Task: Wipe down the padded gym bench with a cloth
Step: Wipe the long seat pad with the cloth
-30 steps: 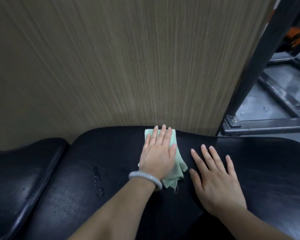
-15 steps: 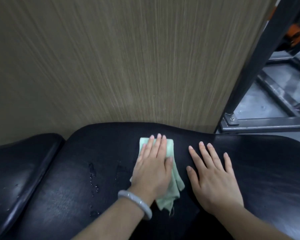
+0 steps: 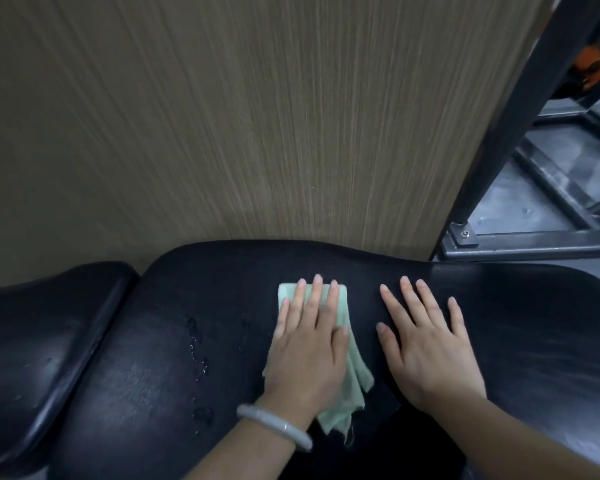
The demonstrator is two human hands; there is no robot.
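Head view: cloth [image 3: 352,379] lies under left hand [image 3: 309,351].

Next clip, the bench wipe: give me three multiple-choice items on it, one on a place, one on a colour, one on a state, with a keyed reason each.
1. Where do the water droplets lie?
A. left of the cloth
B. right of the right hand
C. on the wall

2. What colour is the cloth?
A. red
B. pale green
C. black

3. How is the left hand?
A. clenched in the air
B. flat, pressing the cloth
C. gripping the metal frame

Key: 1 A, the drops glisten on the bench pad left of the cloth. 2 B, it shows mint against black. 3 B, straight fingers lie on it, like the right hand on bare pad.
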